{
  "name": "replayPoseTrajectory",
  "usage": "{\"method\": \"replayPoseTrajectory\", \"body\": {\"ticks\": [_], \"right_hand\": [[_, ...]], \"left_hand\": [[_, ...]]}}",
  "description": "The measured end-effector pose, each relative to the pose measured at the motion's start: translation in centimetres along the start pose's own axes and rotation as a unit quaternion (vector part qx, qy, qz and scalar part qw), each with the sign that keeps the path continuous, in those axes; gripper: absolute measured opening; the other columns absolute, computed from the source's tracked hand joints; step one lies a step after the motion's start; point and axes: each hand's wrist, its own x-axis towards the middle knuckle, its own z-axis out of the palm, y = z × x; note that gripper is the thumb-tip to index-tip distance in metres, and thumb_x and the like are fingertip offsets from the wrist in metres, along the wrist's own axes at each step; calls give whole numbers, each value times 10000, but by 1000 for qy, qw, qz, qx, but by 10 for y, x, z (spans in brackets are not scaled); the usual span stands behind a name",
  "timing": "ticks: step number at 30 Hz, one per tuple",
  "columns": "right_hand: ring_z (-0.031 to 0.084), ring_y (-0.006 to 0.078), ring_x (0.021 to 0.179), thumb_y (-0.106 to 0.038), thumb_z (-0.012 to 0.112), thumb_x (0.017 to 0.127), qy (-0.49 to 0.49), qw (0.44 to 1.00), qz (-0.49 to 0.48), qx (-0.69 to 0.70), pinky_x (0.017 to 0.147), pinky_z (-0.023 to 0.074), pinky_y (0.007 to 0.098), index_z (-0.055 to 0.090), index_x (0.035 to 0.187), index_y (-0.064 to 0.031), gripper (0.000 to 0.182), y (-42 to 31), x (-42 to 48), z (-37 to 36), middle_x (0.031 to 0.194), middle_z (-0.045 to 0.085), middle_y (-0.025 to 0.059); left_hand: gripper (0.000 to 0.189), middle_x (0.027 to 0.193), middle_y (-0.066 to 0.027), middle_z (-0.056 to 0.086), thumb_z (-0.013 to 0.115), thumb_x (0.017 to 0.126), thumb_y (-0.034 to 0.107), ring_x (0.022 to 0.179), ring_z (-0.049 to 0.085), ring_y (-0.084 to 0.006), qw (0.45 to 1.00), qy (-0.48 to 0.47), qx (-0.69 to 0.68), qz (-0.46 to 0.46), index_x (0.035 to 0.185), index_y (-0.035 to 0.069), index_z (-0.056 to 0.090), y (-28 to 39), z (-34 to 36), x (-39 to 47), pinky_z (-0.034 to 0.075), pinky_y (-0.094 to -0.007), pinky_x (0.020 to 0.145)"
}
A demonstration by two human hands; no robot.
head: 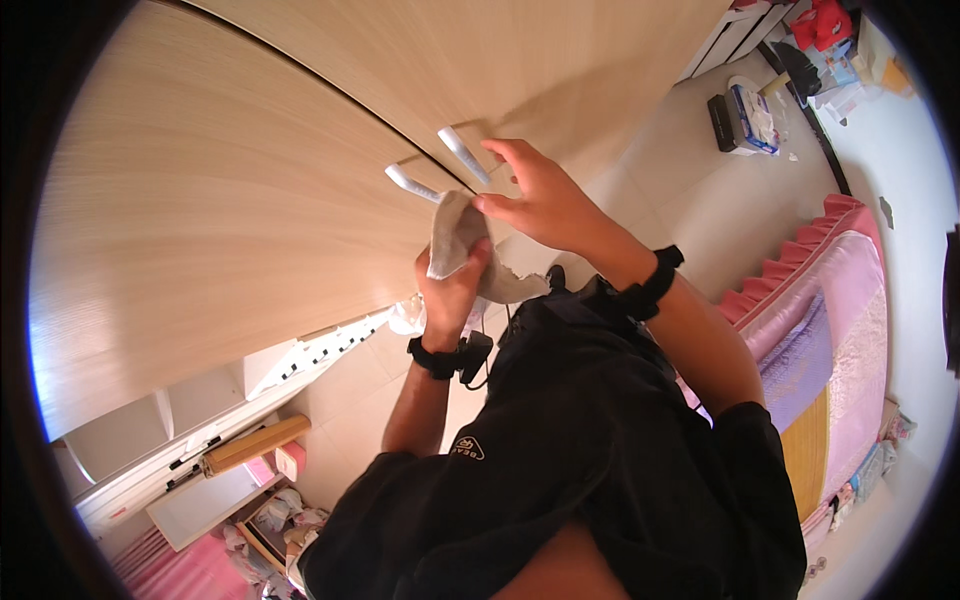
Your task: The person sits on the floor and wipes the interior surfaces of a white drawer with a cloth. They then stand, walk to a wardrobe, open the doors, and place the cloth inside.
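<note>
A grey-beige cloth [452, 234] is bunched in my left hand [452, 289], whose fingers and thumb are closed on it, below the two handles of a pale wood-grain cabinet. One end of the cloth hangs to the right towards my waist. My right hand [544, 199] is just right of the cloth, thumb and fingers spread, the lower fingertip at or close to the cloth's upper edge; contact cannot be told. The left handle [411, 182] is right above the cloth. The right handle [463, 154] is beside my right fingertips. Both cabinet doors [225, 202] look shut, with a dark gap between them.
A bed with pink and purple covers [847, 300] stands at the right. Boxes [742, 120] lie on the tiled floor at the upper right. At the lower left are white shelving [202, 401], a rolled tan mat [255, 446] and a box of bagged items [262, 544].
</note>
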Motion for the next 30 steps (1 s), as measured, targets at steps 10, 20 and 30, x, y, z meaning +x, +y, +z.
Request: {"method": "replayPoseTrajectory", "body": {"ticks": [10,20,30], "right_hand": [[631,249,820,-203,695,841,32,999,-31,4,733,490,376,612,993,-27,247,13,39,22,899,640,123],[595,353,773,-148,688,830,113,988,-106,-10,693,468,420,580,863,-10,179,23,-4,25,791,596,170],[576,331,1036,-226,741,749,130,986,23,-101,835,498,430,560,933,-41,318,-1,-103,-9,1001,615,134]], "left_hand": [[296,897,-31,637,630,833,61,786,572,-107,990,125,8,71,1120,-10,612,-8,-40,25,469,-256,699],[475,1209,-89,596,566,827,12,1135,547,-211,979,38,-194,51,1298,-9,514,3,-26,43,440,-350,973],[457,1124,-79,620,611,766,-14,1017,578,-217,979,122,-133,99,1222,-13,576,-14,-21,59,476,-328,858]]}}
